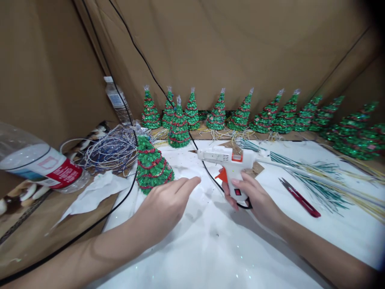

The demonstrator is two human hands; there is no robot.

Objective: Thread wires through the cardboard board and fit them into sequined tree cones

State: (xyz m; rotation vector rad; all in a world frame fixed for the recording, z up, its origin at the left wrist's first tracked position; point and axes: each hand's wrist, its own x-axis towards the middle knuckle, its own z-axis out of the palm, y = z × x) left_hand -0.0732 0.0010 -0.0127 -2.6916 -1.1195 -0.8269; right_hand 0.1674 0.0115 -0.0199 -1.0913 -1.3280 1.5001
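My right hand (pixel 255 196) is wrapped around the handle of a white hot glue gun (pixel 237 158) with an orange trigger and a red switch. Its nozzle points left, and a long, pale glue stick sticks out the back. My left hand (pixel 171 200) is closed, palm turned away, in front of a green beaded Christmas tree (pixel 153 166) with red garland. The hand covers part of the tree's base; I cannot tell whether they touch. Whatever its fingers hold, if anything, is hidden.
Several similar trees (pixel 215 112) line the back. Red-handled thread snips (pixel 300 198) and green wires (pixel 319 180) lie at right. Tangled wire (pixel 111 146), crumpled tissue (pixel 93 194), a large bottle (pixel 51 164) and a small bottle (pixel 117 100) are at left. A black cord (pixel 120 204) crosses the left side.
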